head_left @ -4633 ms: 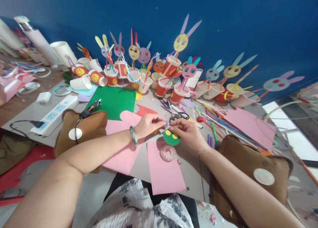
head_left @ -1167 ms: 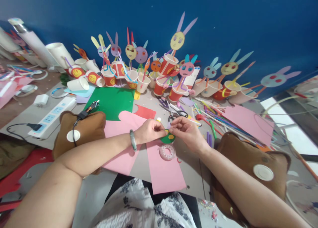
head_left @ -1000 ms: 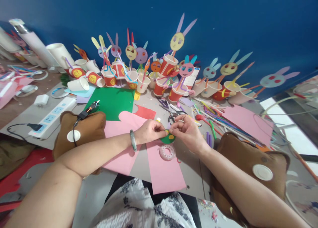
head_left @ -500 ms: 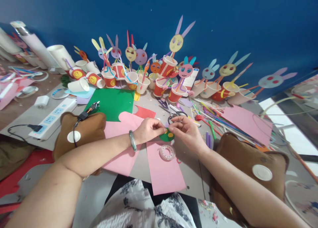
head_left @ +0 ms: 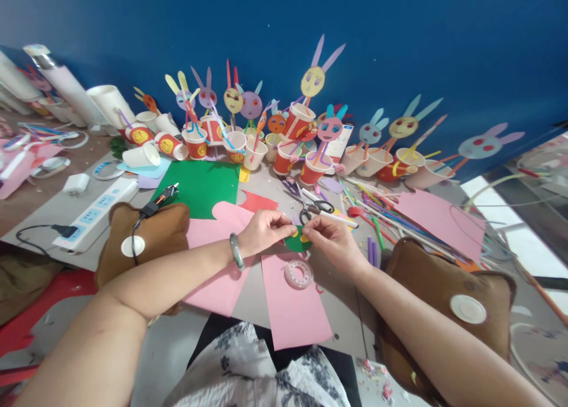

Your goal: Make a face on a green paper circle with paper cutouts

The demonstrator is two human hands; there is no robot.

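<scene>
Between my two hands is a green paper disc (head_left: 297, 244) with yellow spots near its upper edge. My left hand (head_left: 268, 232) pinches it at the left, thumb against fingers. From the right, my right hand (head_left: 331, 238) pinches its upper right edge by a yellow spot. Just below the disc, a roll of tape (head_left: 299, 274) lies on a strip of pink paper (head_left: 295, 315). Behind my right hand are black-handled scissors (head_left: 323, 206). A larger pink sheet (head_left: 217, 283) lies under my left forearm.
Paper cups with rabbit-faced figures (head_left: 314, 80) line the blue wall. A green sheet (head_left: 202, 185) lies at back left. Brown cushions (head_left: 448, 312) flank me; a power strip (head_left: 95, 215) is at left, coloured pipe cleaners (head_left: 399, 217) at right.
My right hand's fingers have lowered and closed onto the disc's upper right edge. My left hand keeps its pinch in nearly the same place. The view has shifted slightly.
</scene>
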